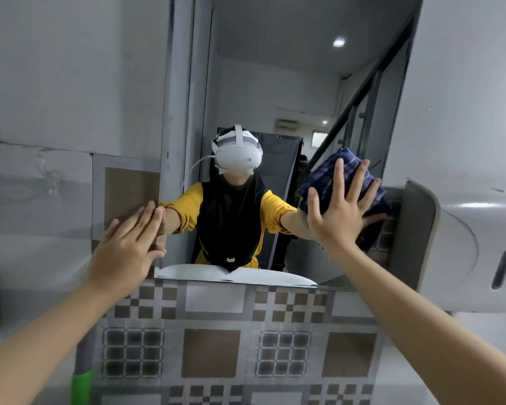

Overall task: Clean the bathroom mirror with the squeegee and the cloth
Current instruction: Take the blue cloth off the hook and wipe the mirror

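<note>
The bathroom mirror (275, 83) hangs on the wall straight ahead and reflects a person in a yellow top wearing a white headset. My right hand (342, 206) presses a dark blue checked cloth (327, 176) flat against the glass near the mirror's right edge, fingers spread over it. My left hand (126, 247) rests flat with fingers together on the mirror's left edge, holding nothing. A green and grey handle (84, 372), possibly the squeegee, stands at the lower left, partly hidden by my left forearm.
A white paper dispenser (462, 247) juts from the wall just right of the mirror. Patterned brown and grey tiles (216, 340) cover the wall below the mirror. A clear plastic panel (38, 194) with a hook is fixed at the left.
</note>
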`<state>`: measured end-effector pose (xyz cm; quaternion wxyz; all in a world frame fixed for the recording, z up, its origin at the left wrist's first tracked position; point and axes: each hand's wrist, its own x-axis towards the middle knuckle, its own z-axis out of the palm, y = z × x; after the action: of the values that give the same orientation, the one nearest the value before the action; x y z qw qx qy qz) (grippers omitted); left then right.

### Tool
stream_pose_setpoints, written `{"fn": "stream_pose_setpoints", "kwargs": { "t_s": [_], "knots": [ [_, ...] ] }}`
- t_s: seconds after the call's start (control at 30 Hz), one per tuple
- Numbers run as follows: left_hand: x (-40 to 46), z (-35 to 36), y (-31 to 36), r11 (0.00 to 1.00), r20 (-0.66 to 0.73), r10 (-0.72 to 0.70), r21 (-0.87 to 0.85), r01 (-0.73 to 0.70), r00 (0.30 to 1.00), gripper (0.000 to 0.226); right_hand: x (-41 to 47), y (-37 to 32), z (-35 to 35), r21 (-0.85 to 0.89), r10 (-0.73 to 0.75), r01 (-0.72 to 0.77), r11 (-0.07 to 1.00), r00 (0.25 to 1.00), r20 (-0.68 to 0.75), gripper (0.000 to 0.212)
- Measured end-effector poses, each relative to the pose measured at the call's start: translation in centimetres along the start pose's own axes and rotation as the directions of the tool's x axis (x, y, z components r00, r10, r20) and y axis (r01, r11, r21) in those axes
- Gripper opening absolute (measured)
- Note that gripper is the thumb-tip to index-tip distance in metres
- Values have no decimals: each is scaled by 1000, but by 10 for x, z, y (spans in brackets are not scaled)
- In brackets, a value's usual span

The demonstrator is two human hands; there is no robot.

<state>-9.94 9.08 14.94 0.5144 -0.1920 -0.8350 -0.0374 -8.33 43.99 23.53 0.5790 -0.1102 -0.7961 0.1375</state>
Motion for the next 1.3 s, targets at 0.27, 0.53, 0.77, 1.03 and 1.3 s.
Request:
{"fn": "stream_pose_setpoints", "kwargs": {
  "t_s": [0.27,0.53,0.77,1.03,1.3],
  "knots": [
    [-12,-1,-6,995,109,-68,-69,76,992,78,-44,-100,27,-15,-244,245,970,969,38,70],
    [-28,11,-22,991,112,-20,-126,34,994,70,-83,-168,49,-41,-544,548,835,835,83,65],
    [-33,18,-23,989,106,23,-145,-7,994,64,-91,-123,45,-133,-667,679,722,734,127,63],
    [-35,24,-25,987,48,32,-160,-24,998,65,-82,-20,30,-198,-431,447,873,895,118,68],
    [-36,26,-22,988,28,19,-155,-14,999,70,-97,22,26,62,166,-169,984,985,38,71]
  ]
}}
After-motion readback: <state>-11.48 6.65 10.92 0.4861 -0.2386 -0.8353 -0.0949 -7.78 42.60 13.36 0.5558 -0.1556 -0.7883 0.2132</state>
